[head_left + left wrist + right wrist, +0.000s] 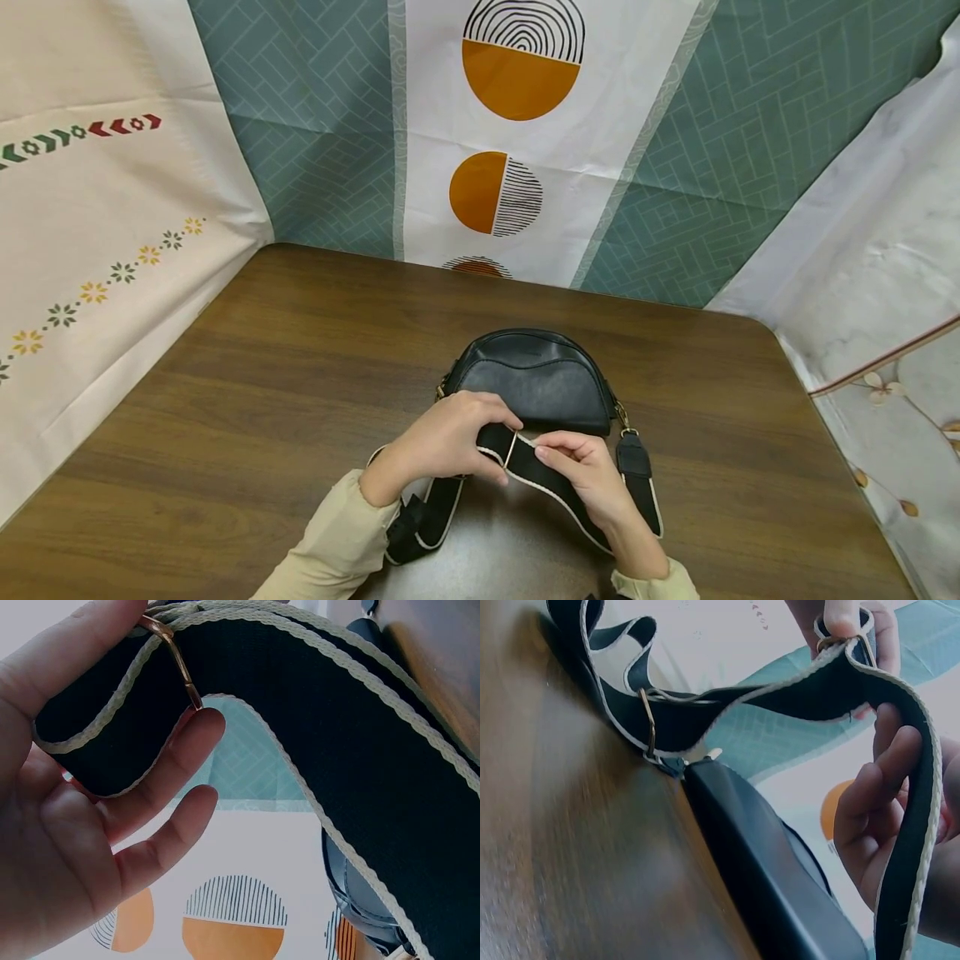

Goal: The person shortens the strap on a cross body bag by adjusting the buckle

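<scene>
A black half-moon shoulder bag (532, 383) sits on the table, its black strap (551, 483) with cream edging raised in front of it. My left hand (442, 437) pinches the gold strap slider (511, 450) and the folded webbing at it between thumb and fingers. In the left wrist view the webbing (285, 697) passes through the slider (180, 664). Just to the right, my right hand (585, 475) pinches the strap between thumb and fingers. A second gold metal piece (649, 724) shows lower on the strap in the right wrist view.
The brown wooden table (247, 400) extends around the bag. A gold clasp (624, 417) joins the strap to the bag's right end. Patterned cloths hang behind, with a white cloth (112, 208) at the left and another pale cloth (885, 292) at the right.
</scene>
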{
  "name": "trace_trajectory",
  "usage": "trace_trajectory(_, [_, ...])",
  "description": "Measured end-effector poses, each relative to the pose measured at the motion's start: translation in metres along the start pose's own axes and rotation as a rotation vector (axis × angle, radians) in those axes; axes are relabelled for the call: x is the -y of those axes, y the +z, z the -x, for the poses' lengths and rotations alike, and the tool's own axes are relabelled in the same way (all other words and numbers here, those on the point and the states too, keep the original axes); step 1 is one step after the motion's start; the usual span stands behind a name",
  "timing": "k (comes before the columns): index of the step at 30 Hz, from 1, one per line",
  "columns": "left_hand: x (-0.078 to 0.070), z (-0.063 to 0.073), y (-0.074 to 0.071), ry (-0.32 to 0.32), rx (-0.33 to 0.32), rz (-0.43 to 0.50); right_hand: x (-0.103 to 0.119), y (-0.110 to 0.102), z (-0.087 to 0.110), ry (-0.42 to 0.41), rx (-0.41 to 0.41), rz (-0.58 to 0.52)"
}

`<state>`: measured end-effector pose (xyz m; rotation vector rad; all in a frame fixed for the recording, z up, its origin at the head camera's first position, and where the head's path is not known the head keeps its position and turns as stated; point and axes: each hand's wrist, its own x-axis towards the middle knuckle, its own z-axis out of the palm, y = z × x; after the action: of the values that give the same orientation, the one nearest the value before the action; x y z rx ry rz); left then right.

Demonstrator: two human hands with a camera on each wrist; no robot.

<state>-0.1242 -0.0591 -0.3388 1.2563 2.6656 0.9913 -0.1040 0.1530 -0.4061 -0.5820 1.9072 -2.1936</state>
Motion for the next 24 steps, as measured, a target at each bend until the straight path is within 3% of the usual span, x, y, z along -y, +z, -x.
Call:
trace_trajectory(12, [0.0015, 0.0013, 0.0002, 0.006, -0.024, 0.04, -0.0018, 0.0084, -0.0035, 0.04, -0.054, -0.004])
trace_trajectory(19, [0.0003, 0.0016, 0.0006, -0.015, -0.054, -0.094, 0.0022, 0.006, -0.0034, 0.026, -0.059, -0.006])
trace_trajectory(24, [-0.0026, 0.0007, -0.001, -0.013, -0.052, -0.135, 0.0043, 0.0069, -0.004, 0.027, -0.06, -0.004])
